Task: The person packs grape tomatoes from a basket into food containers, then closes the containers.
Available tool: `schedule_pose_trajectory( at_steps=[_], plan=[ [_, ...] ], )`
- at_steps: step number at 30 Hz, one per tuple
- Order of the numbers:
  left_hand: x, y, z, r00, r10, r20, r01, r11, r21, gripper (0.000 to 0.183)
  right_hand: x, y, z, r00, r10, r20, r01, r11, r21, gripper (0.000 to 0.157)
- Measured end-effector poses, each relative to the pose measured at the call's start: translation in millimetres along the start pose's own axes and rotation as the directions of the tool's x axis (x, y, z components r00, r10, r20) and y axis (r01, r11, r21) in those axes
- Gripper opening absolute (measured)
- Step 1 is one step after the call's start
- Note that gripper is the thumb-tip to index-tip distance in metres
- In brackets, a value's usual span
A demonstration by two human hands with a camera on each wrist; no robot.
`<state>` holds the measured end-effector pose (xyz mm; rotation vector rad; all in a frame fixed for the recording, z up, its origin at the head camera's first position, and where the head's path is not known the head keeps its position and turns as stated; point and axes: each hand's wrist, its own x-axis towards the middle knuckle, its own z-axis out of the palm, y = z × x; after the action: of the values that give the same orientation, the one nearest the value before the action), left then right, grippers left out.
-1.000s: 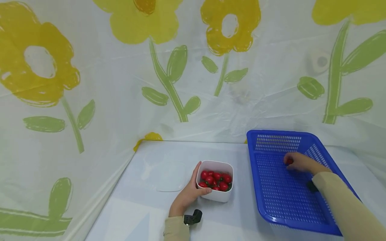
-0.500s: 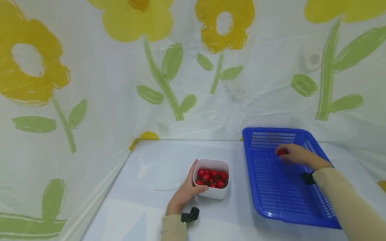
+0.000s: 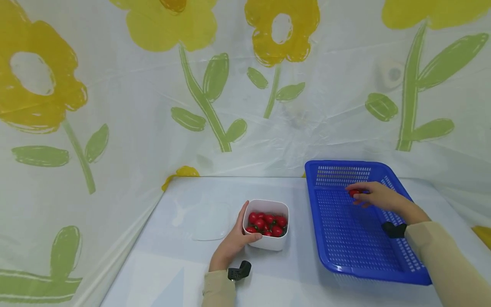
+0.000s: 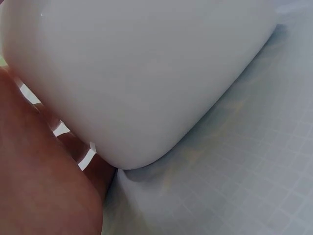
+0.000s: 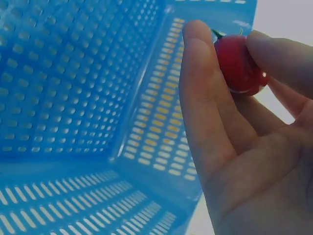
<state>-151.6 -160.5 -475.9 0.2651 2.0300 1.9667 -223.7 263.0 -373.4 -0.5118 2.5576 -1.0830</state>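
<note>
In the head view my left hand [image 3: 232,243] grips the near left side of a white square tub [image 3: 272,244], its thumb over the rim. Several cherry tomatoes [image 3: 277,231] with green stems lie inside the tub. The left wrist view shows the tub's smooth wall [image 4: 146,78] close up, fingers along its side. Above the far part of a blue perforated basket [image 3: 356,238], my right hand [image 3: 379,198] pinches one red cherry tomato [image 5: 238,63] between thumb and fingers. A bit of green stem shows on it in the right wrist view.
A clear, flat lid-like piece [image 3: 212,221] lies on the white tabletop [image 3: 180,256] left of the tub. Behind the table hangs a white curtain [image 3: 153,128] printed with yellow flowers. The basket's raised walls stand around the right hand's area.
My right hand has risen a little and moved slightly left within the basket, the cherry tomato still pinched. The left hand keeps its hold on the tub. The head view has shifted slightly.
</note>
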Motion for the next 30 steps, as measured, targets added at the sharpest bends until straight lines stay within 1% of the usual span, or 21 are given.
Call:
schedule_pose_trajectory(
  at_steps=[3, 10, 15, 19, 22, 26, 28, 30],
  plan=[
    [-0.1, 0.2, -0.3, 1.0, -0.006, 0.001, 0.006, 1.0, 0.0, 0.086, -3, -5, 2.3, 1.0, -0.02, -0.015, 0.02, 1.0, 0.0, 0.036],
    [0.9, -0.1, 0.3, 1.0, -0.002, 0.007, 0.002, 1.0, -0.013, 0.086, -11, -17, 7.6, 0.999, 0.004, -0.047, -0.005, 1.0, -0.011, 0.036],
    [2.3, -1.4, 0.9, 1.0, 0.007, 0.01, -0.006, 0.999, -0.033, 0.087, -17, -27, 12.5, 0.997, -0.007, -0.076, 0.007, 1.0, -0.006, 0.039],
    [1.9, -1.8, 2.7, 1.0, 0.003, 0.014, -0.002, 0.999, -0.035, 0.089, -24, -34, 20.4, 0.993, -0.008, -0.115, 0.007, 1.0, -0.006, 0.041],
    [1.1, -0.9, 3.5, 1.0, -0.006, 0.013, 0.006, 0.999, -0.035, 0.088, -27, -41, 27.4, 0.985, -0.02, -0.171, 0.016, 1.0, -0.024, 0.039],
    [0.4, 0.5, 2.6, 1.0, 0.0, 0.013, 0.001, 0.999, -0.034, 0.086, -32, -55, 34.7, 0.966, -0.034, -0.257, 0.018, 0.998, -0.064, 0.037],
    [0.3, 1.1, 1.4, 1.0, 0.006, 0.013, -0.006, 1.0, -0.026, 0.086, -34, -64, 38.8, 0.959, -0.029, -0.281, 0.01, 0.998, -0.069, 0.037],
    [0.3, 1.9, 0.3, 1.0, 0.012, 0.009, -0.012, 1.0, -0.019, 0.087, -36, -74, 43.7, 0.954, -0.023, -0.298, 0.007, 0.999, -0.053, 0.037]
  ],
)
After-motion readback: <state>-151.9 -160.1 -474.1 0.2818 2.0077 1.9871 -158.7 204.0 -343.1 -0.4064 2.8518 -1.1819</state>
